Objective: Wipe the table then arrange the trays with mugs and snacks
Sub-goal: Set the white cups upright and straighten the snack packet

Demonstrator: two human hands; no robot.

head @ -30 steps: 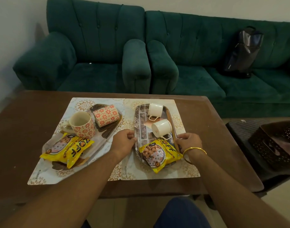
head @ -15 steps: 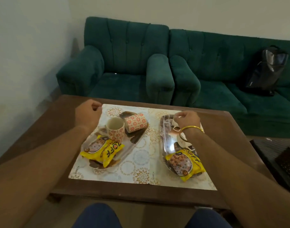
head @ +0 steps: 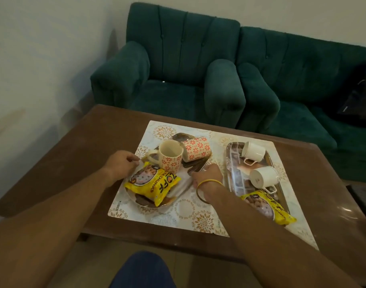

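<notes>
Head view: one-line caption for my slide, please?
Both hands, left hand and right hand, grip the left tray holding two patterned mugs and a snack packet.

Left half of the table (head: 78, 154) is wide open. The 2 trays (head: 189, 183) (head: 229, 163) sit close together, mugs (head: 170, 157) and snack packs (head: 155, 185) crowding them.

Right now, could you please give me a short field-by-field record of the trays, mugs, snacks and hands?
left tray: both hands at its edges
left hand: at the tray's left edge
right hand: at the tray's right edge
patterned mugs: one upright, one on its side
left snack packet: on left tray
right tray: untouched
white cups: two, tipped over
right snack packet: at the near end of right tray
</notes>
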